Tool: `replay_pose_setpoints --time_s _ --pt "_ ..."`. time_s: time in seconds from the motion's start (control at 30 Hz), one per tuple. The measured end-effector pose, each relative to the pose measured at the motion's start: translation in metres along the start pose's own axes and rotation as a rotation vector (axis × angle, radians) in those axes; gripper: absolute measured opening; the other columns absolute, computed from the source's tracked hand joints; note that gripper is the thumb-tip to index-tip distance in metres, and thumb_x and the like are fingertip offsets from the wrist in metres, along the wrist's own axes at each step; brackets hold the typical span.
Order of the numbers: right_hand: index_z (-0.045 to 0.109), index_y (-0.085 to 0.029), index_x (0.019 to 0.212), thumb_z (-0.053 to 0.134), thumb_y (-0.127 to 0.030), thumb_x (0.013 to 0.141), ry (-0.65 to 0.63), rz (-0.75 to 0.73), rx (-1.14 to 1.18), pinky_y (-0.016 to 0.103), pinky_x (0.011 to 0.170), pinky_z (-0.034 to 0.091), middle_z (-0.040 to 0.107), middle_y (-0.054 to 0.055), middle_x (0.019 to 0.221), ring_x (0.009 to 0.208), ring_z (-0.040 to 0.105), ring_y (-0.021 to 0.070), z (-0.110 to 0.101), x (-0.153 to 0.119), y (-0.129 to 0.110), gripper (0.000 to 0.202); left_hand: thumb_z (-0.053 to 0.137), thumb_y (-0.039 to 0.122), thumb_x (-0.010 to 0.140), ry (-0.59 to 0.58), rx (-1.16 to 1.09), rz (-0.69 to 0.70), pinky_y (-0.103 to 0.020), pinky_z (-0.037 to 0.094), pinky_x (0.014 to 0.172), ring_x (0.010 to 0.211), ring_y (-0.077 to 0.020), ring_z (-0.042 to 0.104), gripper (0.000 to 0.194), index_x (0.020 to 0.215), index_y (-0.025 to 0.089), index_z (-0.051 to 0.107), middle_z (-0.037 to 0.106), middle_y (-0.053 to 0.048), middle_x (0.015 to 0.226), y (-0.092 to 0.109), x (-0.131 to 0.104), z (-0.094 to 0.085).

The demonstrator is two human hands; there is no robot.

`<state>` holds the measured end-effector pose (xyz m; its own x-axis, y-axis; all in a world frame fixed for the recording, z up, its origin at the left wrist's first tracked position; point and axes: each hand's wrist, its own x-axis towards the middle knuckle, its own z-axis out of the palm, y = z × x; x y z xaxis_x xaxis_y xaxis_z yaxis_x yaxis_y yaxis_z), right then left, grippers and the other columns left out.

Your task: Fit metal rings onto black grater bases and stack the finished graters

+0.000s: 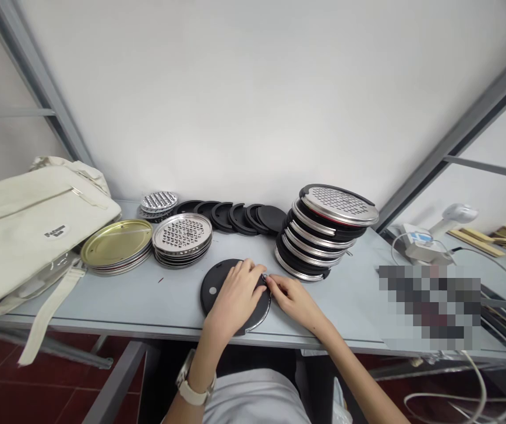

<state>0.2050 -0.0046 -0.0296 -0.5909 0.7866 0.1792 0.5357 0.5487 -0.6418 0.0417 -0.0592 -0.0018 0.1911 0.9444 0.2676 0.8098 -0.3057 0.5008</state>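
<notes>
A round black disc lies near the table's front edge, a silvery rim showing along its lower right side. Across its top rests my left hand, fingers bent toward the right rim and holding the disc in place. Thumb and fingers of my right hand are pinched together at that same rim, beside my left fingertips. Something small and shiny shows there, too small to name and partly hidden by the fingers. Just behind my right hand stands a tall stack of black discs with metal grater plates.
Left of the disc stand stacked grater plates, gold-coloured round plates and a cream bag with a hanging strap. Behind lie several black discs and small grater plates. A white scanner and cables are at the right.
</notes>
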Motion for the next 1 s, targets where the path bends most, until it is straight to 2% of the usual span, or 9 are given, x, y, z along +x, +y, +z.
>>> replay_pose_setpoints --time_s 0.13,0.3,0.77,1.0 --pt "0.056 -0.019 0.075 0.026 -0.039 0.098 -0.009 0.016 0.030 0.024 0.060 0.034 0.058 0.000 0.065 0.061 0.049 0.0141 -0.002 -0.001 -0.002 0.043 0.041 0.021 0.093 0.006 -0.142 0.018 -0.037 0.040 0.090 0.096 -0.0197 0.050 0.021 0.106 0.024 0.057 0.051 -0.004 0.102 -0.004 0.003 0.007" --pt "0.055 -0.019 0.072 0.028 -0.039 0.098 0.010 0.022 0.021 0.024 0.059 0.034 0.054 -0.001 0.061 0.058 0.046 0.0140 -0.002 -0.002 -0.003 0.043 0.045 0.020 0.091 0.014 -0.306 -0.002 -0.036 0.040 0.095 0.099 -0.0184 0.052 0.019 0.106 0.023 0.055 0.051 -0.004 0.105 -0.010 -0.001 0.010" --pt "0.048 -0.019 0.071 0.032 -0.034 0.096 0.003 0.002 0.002 0.023 0.054 0.030 0.046 -0.004 0.057 0.054 0.042 0.0116 0.000 -0.002 0.002 0.034 0.043 0.019 0.092 0.000 -0.295 -0.021 -0.034 0.043 0.091 0.096 -0.0180 0.052 0.017 0.103 0.023 0.055 0.051 -0.004 0.104 -0.009 0.000 0.009" --pt "0.042 -0.020 0.067 0.034 -0.035 0.095 0.044 0.011 0.055 0.023 0.052 0.027 0.042 -0.005 0.057 0.053 0.038 0.0109 0.002 -0.002 0.003 0.033 0.043 0.019 0.092 -0.003 -0.289 -0.010 -0.033 0.043 0.092 0.098 -0.0174 0.052 0.015 0.102 0.023 0.054 0.050 -0.003 0.103 -0.007 0.000 0.007"
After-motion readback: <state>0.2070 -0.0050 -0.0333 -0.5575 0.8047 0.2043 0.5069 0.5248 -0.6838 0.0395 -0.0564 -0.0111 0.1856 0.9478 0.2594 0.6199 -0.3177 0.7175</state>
